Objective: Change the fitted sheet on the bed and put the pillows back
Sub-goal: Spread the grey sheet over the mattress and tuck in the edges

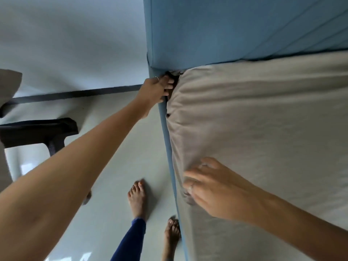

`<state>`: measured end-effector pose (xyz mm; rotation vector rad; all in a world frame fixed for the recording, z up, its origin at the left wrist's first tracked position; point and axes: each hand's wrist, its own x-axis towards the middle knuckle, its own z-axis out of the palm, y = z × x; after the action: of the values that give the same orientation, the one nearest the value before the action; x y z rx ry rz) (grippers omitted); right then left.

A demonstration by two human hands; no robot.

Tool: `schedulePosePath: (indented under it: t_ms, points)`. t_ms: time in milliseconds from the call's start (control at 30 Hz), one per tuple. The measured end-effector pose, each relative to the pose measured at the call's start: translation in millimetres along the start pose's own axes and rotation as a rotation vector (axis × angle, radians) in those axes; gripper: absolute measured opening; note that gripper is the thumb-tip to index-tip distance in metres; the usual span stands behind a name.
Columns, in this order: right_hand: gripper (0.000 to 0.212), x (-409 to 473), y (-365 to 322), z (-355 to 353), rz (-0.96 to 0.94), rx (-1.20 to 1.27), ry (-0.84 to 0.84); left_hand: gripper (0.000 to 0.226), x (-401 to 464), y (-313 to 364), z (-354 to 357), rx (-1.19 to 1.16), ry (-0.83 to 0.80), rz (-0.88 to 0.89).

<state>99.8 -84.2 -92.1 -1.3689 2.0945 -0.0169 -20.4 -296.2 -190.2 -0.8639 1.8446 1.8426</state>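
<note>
Floor (105, 132): pale and glossy, spreading beneath the left arm and running up to a dark strip at the foot of a light wall.
Bed frame (226, 31): blue and upholstered; its headboard is rising beyond the left hand, and its thin side rail is running from that hand down past the right hand.
Fitted sheet (263, 129): beige, lying across the mattress on the far side of both hands, wrinkling in long folds that are fanning out from the corner by the left hand toward the right hand.
Sheet corner (174, 76): sitting right at the left fingertips, where the side rail is meeting the headboard; a dark gap is showing there between sheet and frame.
Dark furniture (37, 132): standing well out from the bed, under the left forearm.
Left hand (157, 89): reaching out at full arm's length, its fingers curling over the sheet's edge and pushing into the gap at the corner; whether they are pinching the cloth, I cannot tell. A ring is showing on one finger.
Right hand (212, 191): hovering close over the sheet's side edge, nearer the body than the left hand, fingers spread and lightly bent, wearing rings; it is blurring, and whether it is touching the cloth I cannot tell.
Bare feet (136, 196): standing on the floor beside the rail, below the right hand, one leg in dark blue.
</note>
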Motion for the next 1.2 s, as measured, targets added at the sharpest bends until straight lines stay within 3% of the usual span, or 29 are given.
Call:
schedulePosePath:
  t_ms: [100, 233, 333, 500, 600, 733, 867, 933, 1000, 1133, 1200]
  points:
    - [0.015, -30, 7, 16, 0.096, -0.03, 0.018, 0.037, -16, -10, 4, 0.074, -0.004, 0.122]
    - [0.021, -36, 8, 20, 0.184, -0.01, 0.086, 0.029, -17, -7, 32, 0.179, 0.271, 0.233]
    - [0.024, -34, 3, 18, 0.232, 0.101, 0.156, 0.032, -14, 1, 48, 0.162, 0.437, 0.194]
    - [0.027, -42, -4, 15, 0.28, 0.159, 0.162, 0.031, 8, 0, 51, 0.189, 0.512, 0.104]
    - [0.024, -65, -6, 19, 0.344, 0.141, 0.173, 0.034, 13, 3, 47, 0.197, 0.46, 0.017]
    - [0.02, -103, -21, 26, 0.447, 0.18, 0.162, 0.039, -11, 24, 26, 0.762, 0.232, 0.065]
    - [0.019, -141, -25, 31, 0.549, 0.206, 0.209, 0.033, -52, 39, 9, 1.114, 0.132, 0.037]
    - [0.021, -160, -15, 32, 0.606, 0.196, 0.222, 0.028, -75, 51, 18, 1.344, 0.12, 0.164]
    - [0.023, -177, 5, 34, 0.67, 0.159, 0.225, 0.028, -86, 60, 33, 1.489, 0.105, 0.511]
    - [0.035, -198, 77, 32, 0.836, 0.117, 0.284, 0.039, -74, 74, 74, 1.479, -0.096, 1.155]
    - [0.041, -199, 121, 23, 0.892, 0.12, 0.262, 0.041, -59, 84, 101, 1.448, -0.146, 1.3]
